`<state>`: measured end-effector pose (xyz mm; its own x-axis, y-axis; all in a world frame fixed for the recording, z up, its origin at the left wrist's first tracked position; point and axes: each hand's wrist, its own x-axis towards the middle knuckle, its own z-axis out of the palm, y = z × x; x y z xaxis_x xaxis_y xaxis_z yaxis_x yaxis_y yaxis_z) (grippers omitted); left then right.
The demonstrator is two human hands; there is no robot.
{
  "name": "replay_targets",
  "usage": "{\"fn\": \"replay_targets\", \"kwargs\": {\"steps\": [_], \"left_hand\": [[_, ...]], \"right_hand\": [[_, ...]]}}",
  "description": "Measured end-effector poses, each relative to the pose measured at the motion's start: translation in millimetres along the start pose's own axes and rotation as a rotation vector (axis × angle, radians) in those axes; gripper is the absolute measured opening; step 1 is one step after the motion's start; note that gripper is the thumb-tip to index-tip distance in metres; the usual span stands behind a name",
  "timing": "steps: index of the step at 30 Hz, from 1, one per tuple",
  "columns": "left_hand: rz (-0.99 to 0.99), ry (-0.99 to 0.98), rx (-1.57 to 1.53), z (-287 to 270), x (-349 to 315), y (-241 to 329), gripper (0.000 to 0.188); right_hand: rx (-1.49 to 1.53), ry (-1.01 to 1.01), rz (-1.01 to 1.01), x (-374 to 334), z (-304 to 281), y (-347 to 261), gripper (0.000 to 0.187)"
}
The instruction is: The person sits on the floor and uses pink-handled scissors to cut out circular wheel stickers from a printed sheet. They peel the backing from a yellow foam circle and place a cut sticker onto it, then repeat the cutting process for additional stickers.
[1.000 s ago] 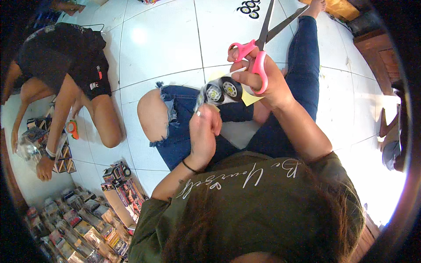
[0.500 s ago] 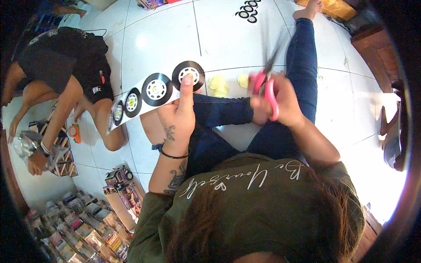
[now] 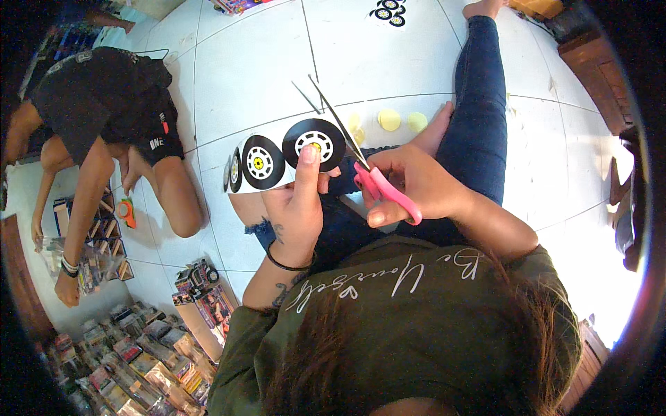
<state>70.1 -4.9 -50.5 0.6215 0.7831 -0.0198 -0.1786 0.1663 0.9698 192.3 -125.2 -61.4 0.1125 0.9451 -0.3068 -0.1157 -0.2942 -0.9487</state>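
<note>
Pinched in my left hand is a strip of wheel stickers, white paper printed with several black wheels that have white rims and yellow centres. My thumb presses on the wheel at the strip's right end. My right hand grips pink-handled scissors, their blades parted and pointing up and left. One blade runs along the right edge of that end wheel; the other blade passes behind the strip, partly hidden. Beyond my hands, pale yellow round pieces lie on the white tiles.
Cut-out wheel stickers lie farther off on the tiled floor. At left a person in black bends over a clear plastic bag. Many wrapped packages and a toy truck fill the lower left. An orange tape dispenser lies near the person's knee.
The scissors have swung left and down from beside the strip to its right edge. My left hand has shifted the strip right and slightly lower.
</note>
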Motion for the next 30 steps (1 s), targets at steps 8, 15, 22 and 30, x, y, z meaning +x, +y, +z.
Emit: {"fn": "replay_targets", "kwargs": {"steps": [8,15,22,30], "left_hand": [[0.019,-0.051,-0.018,-2.0,-5.4,-2.1,0.021],[0.05,-0.054,-0.003,1.4,-6.2,-3.2,0.02],[0.029,-0.086,0.022,-3.0,-7.0,-3.5,0.017],[0.018,-0.123,0.012,-8.2,-7.7,2.1,0.018]], "right_hand": [[0.078,0.092,-0.108,2.3,7.8,4.8,0.048],[0.065,0.132,-0.141,1.0,10.2,7.4,0.046],[0.068,0.081,-0.027,-0.8,5.9,4.1,0.051],[0.038,0.048,0.017,-5.2,1.1,-1.7,0.05]]}}
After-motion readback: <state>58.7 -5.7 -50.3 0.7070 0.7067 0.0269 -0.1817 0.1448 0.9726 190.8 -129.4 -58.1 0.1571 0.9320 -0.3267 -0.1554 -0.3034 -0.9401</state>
